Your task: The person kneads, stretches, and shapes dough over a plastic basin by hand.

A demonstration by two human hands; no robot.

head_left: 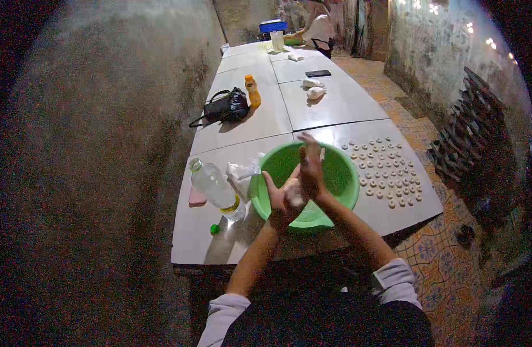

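Above a green basin (351, 188), my left hand (280, 202) is turned palm up, thumb spread away, with a small pale lump of dough (295, 200) at its palm. My right hand (312, 168) stands over the basin, its fingers stretched out and its heel close to the lump; slight blur hides whether it touches. Right of the basin, small pale dough pieces (381, 168) lie in rows on the white tabletop (237, 248). A clear plastic bottle (217, 188) without a cap leans to the left of the basin, and a white plastic bag (240, 176) lies between them.
A green cap (214, 229) and a pink object (196, 197) lie near the bottle. Farther along are a black bag (228, 107), an orange bottle (252, 91), white bundles (314, 91) and a phone (318, 73). Another person (318, 26) stands at the far end.
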